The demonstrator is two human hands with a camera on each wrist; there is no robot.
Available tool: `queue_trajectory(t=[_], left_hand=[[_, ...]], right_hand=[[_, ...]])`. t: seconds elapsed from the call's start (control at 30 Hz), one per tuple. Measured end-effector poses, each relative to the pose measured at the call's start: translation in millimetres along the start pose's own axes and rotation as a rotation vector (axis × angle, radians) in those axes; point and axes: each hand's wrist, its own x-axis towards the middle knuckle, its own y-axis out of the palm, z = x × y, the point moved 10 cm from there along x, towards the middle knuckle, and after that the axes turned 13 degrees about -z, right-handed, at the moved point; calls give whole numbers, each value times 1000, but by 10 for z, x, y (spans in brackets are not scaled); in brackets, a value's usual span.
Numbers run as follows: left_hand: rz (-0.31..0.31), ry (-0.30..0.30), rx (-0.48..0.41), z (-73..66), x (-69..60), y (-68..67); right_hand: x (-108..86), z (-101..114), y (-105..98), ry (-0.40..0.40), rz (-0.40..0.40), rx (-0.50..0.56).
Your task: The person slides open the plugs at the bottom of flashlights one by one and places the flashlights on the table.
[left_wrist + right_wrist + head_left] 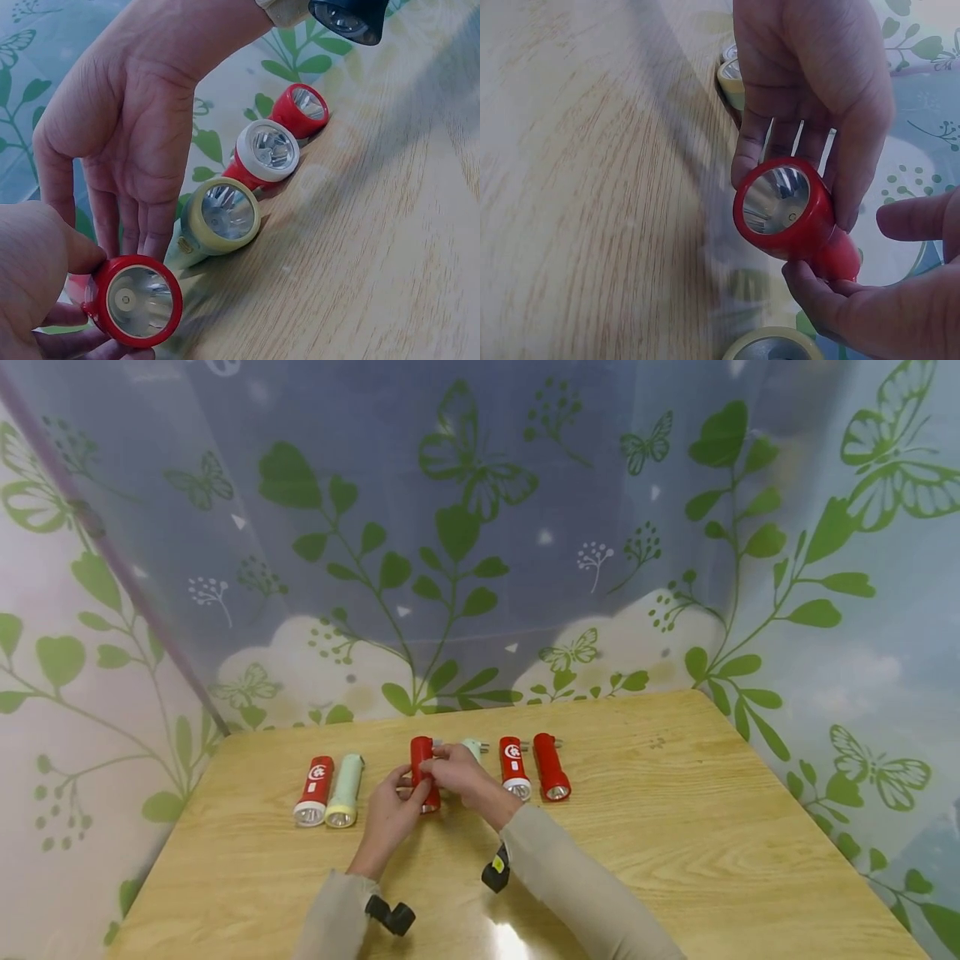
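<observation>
Pinching the plain red flashlight (422,753) near its lamp end, the left hand (392,817) sets its thumb on 1 side and its fingers on the other. The right hand (467,775) reaches over the same flashlight from the opposite side; in the right wrist view 1 of its fingers touches the red casing while its thumb stands just off it, and whether it grips or only touches I cannot tell. That flashlight is near the middle of a row of 6 along the bench (712,827), its lamp facing the person and a small grey piece showing at its far end. Whether it rests on the wood or is slightly raised, I cannot tell.

Just to its right, mostly hidden by the right hand in the head view, lies a pale green flashlight (223,214) with a yellowish lamp ring. Farther right come a white-ringed red flashlight (513,762) bearing a white emblem and, close beside it, an all-red flashlight (551,768). Left of the hands, 2 more lie side by side: an emblem-marked red flashlight (318,781) with a white lamp ring, and a mint flashlight (348,783) with a yellow ring. Beige sleeves (585,893) cover the forearms, and behind the bench hangs a backdrop (480,610) printed with green leaves and butterflies.
</observation>
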Motion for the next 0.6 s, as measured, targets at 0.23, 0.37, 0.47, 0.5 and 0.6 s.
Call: queue_trajectory(t=[0.23,0.37,0.47,0.5,0.6], left_hand=[[18,3,17,0,-2,22],[29,14,18,9,-5,47],[34,16,-6,25,7,71],[38,15,-15,37,11,80],[52,12,-37,59,14,113]], right_hand=[[-11,-5,8,2,14,-16],[-25,0,10,-2,21,-16],[-19,17,13,-14,18,-12],[-15,20,14,-18,18,-11],[-10,13,15,-18,13,-22]])
